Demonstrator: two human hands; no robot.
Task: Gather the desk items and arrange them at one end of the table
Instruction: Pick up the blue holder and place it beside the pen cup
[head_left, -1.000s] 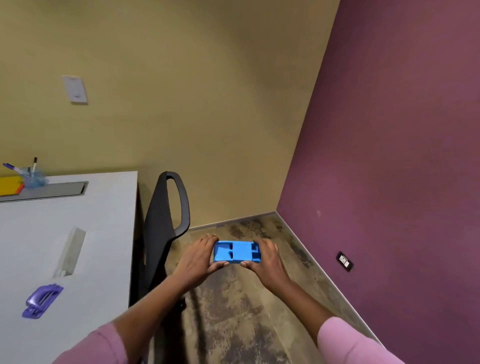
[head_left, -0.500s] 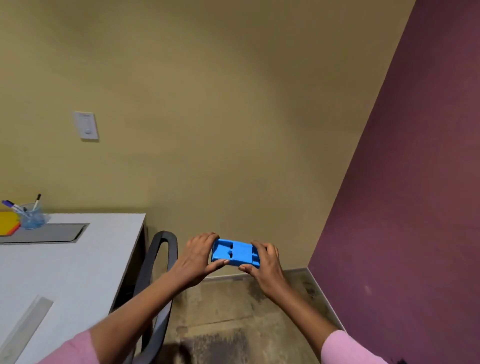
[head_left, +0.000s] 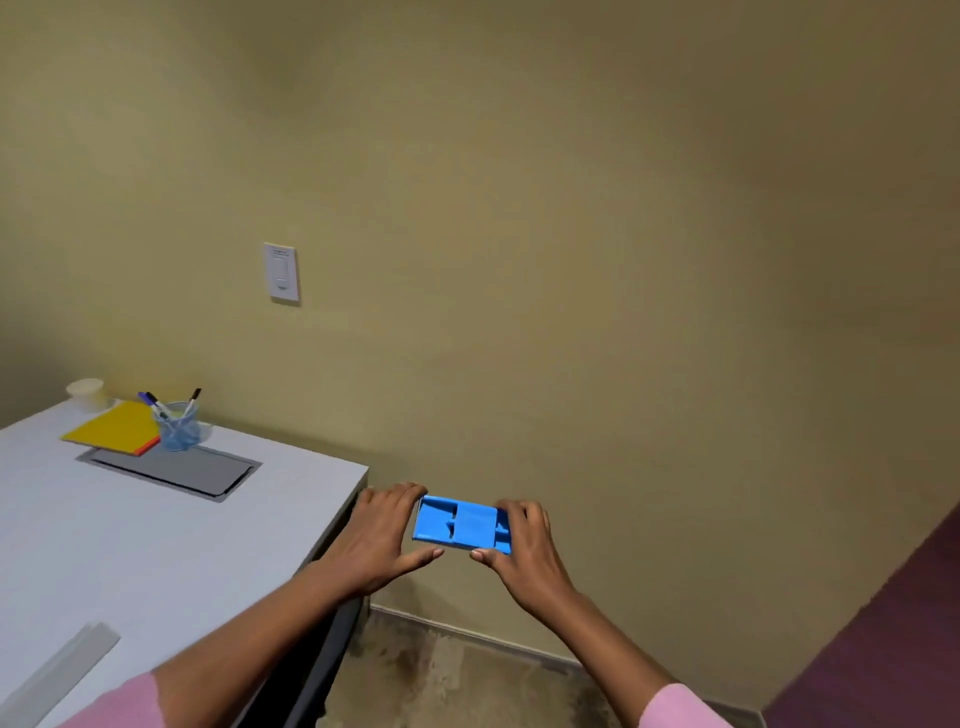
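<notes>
Since the earlier frame our view has swung left and up: the chair and most of the floor have dropped out of sight, the purple stapler is gone from view, and the far end of the table (head_left: 156, 545) now shows. We carry the blue tray (head_left: 462, 524) in the air just off the table's right edge, not yet over the surface. Our left hand (head_left: 379, 540) pinches its left end, fingers over the top and thumb under; our right hand (head_left: 524, 545) closes on its right end the same way.

We judge the task partly done. At the far left end a yellow notepad (head_left: 111, 428), a clear pen cup (head_left: 179, 428) with markers and a pale cup (head_left: 85, 392) already sit close together. The tray still has to join them, and a ruler (head_left: 62, 670) lies apart at the near edge.

The table is white and smooth, with a grey inset panel (head_left: 171, 470) near the group. Behind stands a tan wall with a light switch (head_left: 281, 273); a purple wall shows at the right, worn carpet below.
</notes>
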